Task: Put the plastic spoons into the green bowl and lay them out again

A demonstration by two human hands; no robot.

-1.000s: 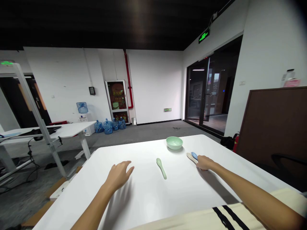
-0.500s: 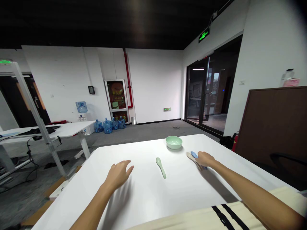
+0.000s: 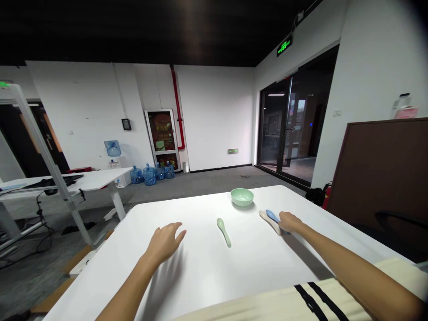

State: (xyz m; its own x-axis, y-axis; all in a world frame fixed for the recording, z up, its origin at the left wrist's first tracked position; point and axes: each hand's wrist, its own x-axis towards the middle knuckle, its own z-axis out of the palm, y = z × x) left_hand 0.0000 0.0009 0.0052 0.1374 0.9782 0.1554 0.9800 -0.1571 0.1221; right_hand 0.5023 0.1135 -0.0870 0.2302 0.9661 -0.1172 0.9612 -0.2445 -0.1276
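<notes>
My left hand [image 3: 164, 243] lies flat on the white table [image 3: 207, 267], fingers stretched out, holding nothing. My right hand [image 3: 289, 221] rests at the right of the table with its fingers closed on the handle of a blue spoon [image 3: 272, 216]. A beige spoon [image 3: 268, 220] lies right beside the blue one, touching it. A pale green spoon [image 3: 224, 231] lies in the middle of the table between my hands. A pale green bowl [image 3: 242, 196] stands farther back, just beyond the spoons.
A dark brown partition [image 3: 381, 169] stands at the right, with a black chair [image 3: 397, 223] in front of it. A second white desk [image 3: 67, 180] and a metal frame [image 3: 47, 156] stand at the left. Water bottles [image 3: 150, 173] line the far wall.
My right hand has drawn back a little and closed on the blue spoon's handle, so more of both spoons shows. My left hand has stayed put.
</notes>
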